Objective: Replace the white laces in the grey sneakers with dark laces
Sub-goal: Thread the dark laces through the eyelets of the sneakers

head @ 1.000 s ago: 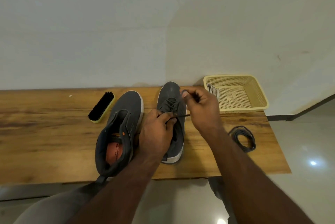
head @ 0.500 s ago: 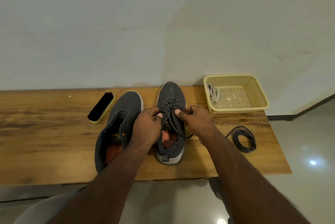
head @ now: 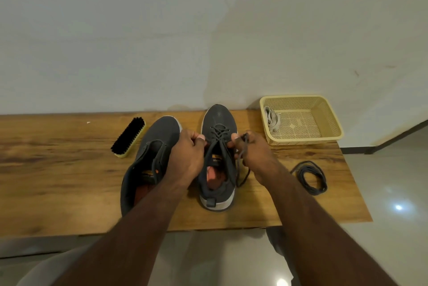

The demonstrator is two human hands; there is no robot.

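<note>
Right grey mesh sneaker (head: 217, 121) stands mid-table, toe to wall, beside its unlaced mate (head: 159, 135). Left hand (head: 187, 153) pinches, apparently, the collar edge; right hand (head: 252, 153) pinches the dark round lace (head: 243, 170).

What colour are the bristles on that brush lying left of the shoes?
Black bristles, set in a pale yellow block: the oblong shoe brush, seen clearly in the head view.

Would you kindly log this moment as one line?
step: lacing right sneaker | hands: left, right hold dark lace ends | left sneaker: unlaced
</note>
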